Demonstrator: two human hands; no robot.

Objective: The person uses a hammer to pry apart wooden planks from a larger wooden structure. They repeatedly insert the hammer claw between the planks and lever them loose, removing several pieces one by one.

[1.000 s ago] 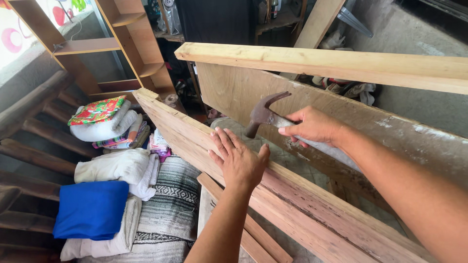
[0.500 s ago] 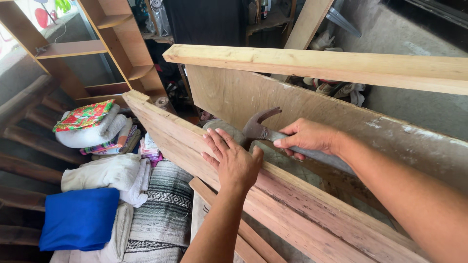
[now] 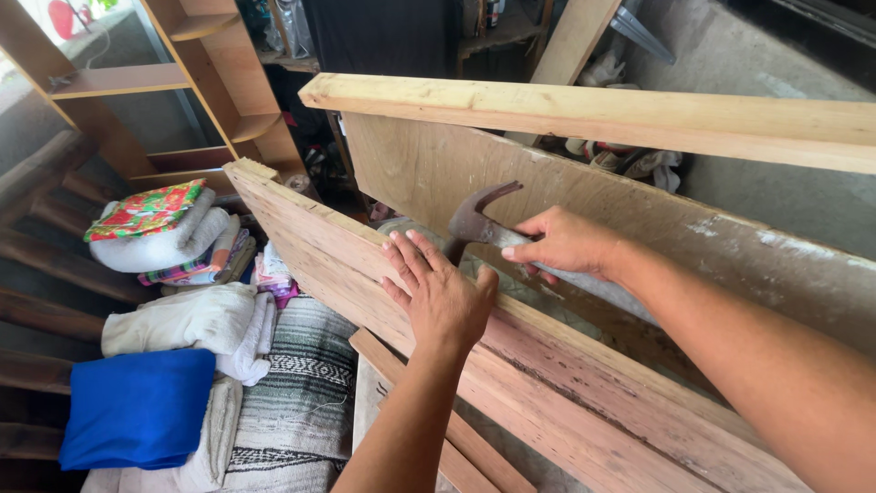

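Note:
My right hand (image 3: pixel 568 245) grips a claw hammer (image 3: pixel 481 221) by its handle, with the dark metal head held low just behind the top edge of a reddish wooden board (image 3: pixel 566 393). My left hand (image 3: pixel 440 294) lies flat, fingers spread, on the near face of that board right beside the hammer head. The board stands on edge and runs from upper left to lower right. Behind it stands a plywood panel (image 3: pixel 511 187) with a pale wooden beam (image 3: pixel 639 114) along its top.
Folded blankets and towels (image 3: pixel 196 319), a blue cloth (image 3: pixel 137 406) and a flowered bundle (image 3: pixel 146 210) are stacked at the left. A wooden shelf unit (image 3: pixel 196 87) stands at the upper left. Loose wood strips (image 3: pixel 456 438) lie below the board.
The hammer head has come down from above the board to its top edge. My left hand stays pressed on the board. The camera has moved in closer.

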